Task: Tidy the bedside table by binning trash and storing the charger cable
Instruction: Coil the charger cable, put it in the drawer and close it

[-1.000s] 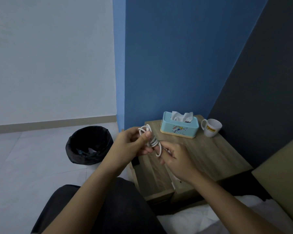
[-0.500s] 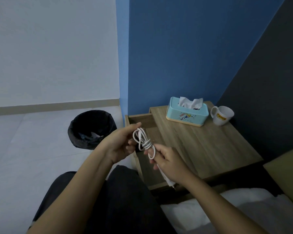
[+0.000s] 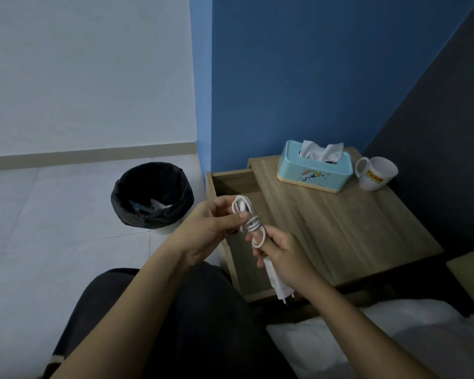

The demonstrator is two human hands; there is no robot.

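A white charger cable [image 3: 249, 220], coiled and wrapped at its middle, hangs between both hands just above the open drawer [image 3: 231, 183] of the wooden bedside table [image 3: 348, 231]. My left hand [image 3: 208, 231] pinches the upper loop with thumb and fingers. My right hand [image 3: 282, 255] holds the lower loop, and the white plug adapter [image 3: 278, 284] sticks out beneath its palm. On the floor to the left stands a black-lined bin [image 3: 151, 195] with scraps of trash inside.
At the back of the table top sit a light blue tissue box [image 3: 314, 169] and a white mug [image 3: 376, 173]. Blue wall rises behind, dark wall to the right. White bedding [image 3: 394, 324] lies at the lower right, my dark-trousered leg below.
The view has shifted, so the open drawer shows beside the table top. Both hands keep hold of the coiled cable and have lowered toward the drawer's front.
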